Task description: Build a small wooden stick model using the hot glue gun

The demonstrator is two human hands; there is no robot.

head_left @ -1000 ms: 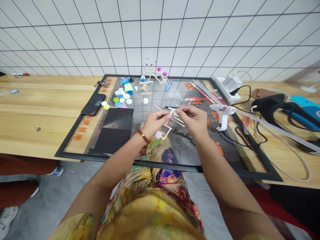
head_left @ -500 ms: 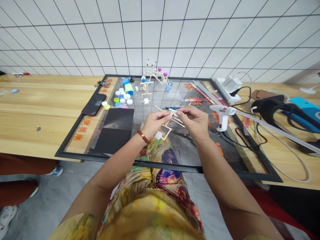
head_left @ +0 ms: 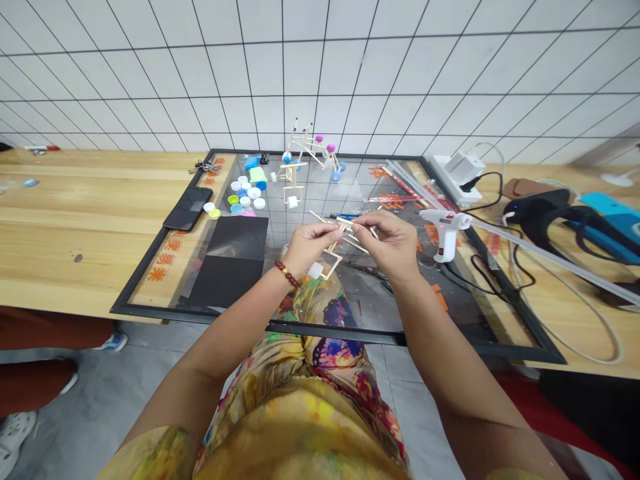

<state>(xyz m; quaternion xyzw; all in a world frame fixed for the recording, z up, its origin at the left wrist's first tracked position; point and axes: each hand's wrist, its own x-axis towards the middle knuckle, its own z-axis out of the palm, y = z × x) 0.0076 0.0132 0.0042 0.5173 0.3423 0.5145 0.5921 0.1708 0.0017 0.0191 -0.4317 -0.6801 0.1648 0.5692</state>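
Observation:
My left hand (head_left: 311, 251) is closed, thumb and fingers pinching a small frame of wooden sticks (head_left: 335, 264). A white block (head_left: 315, 270) sits at the frame's lower left. Opposite, my right hand (head_left: 393, 245) is closed in a pinch on a stick at the upper part of the same frame; the fingertips hide the exact joint. More loose sticks (head_left: 356, 245) lie on the glass-like board just behind and below the fingers. Scissors (head_left: 369, 270) rest on the board, partly under my right hand.
A glue gun (head_left: 445, 233) stands on the right, its cable trailing past a power strip (head_left: 457, 183). Behind are stick figures (head_left: 294, 175), bottle caps (head_left: 244, 192) and a phone (head_left: 188, 208). A black sheet (head_left: 227, 263) lies left on the framed board (head_left: 150, 267).
My right fingers have shifted slightly around the stick, with a finger now more curled. The left hand and the stick frame stay nearly in place.

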